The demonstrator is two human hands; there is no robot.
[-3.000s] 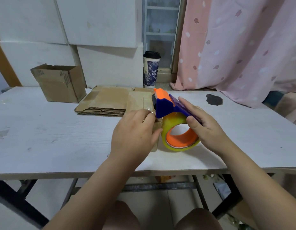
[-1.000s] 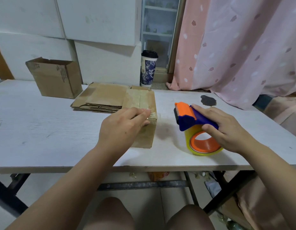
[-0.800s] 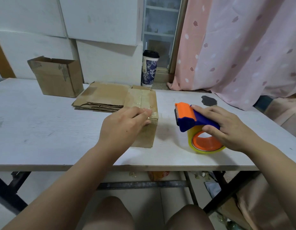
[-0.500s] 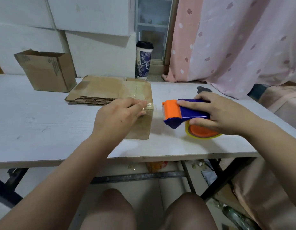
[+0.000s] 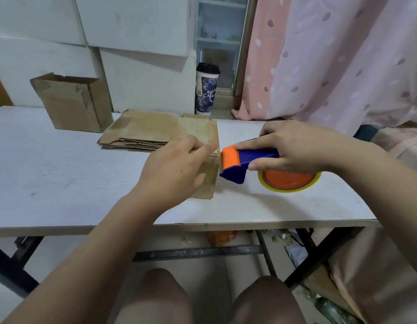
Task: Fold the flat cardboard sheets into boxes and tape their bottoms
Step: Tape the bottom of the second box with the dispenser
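A folded cardboard box (image 5: 206, 141) stands on the white table (image 5: 62, 174), with tape along its top. My left hand (image 5: 172, 169) rests on its near top edge, fingers pressing the tape down. My right hand (image 5: 294, 148) grips a blue and orange tape dispenser (image 5: 247, 162) with a yellow-rimmed roll, lying low on the table, its orange nose touching the box's right edge. A stack of flat cardboard sheets (image 5: 139, 134) lies just behind the box.
An open assembled box (image 5: 74, 101) stands at the back left of the table. A lidded paper cup (image 5: 206, 90) stands on a ledge behind. Pink curtain (image 5: 343, 57) hangs at the right. My knees are below the table's front edge.
My right hand carried the dispenser away to the right of the box, tipped it flat, then moved it left until its nose reached the box's right edge. My left hand stayed on the box.
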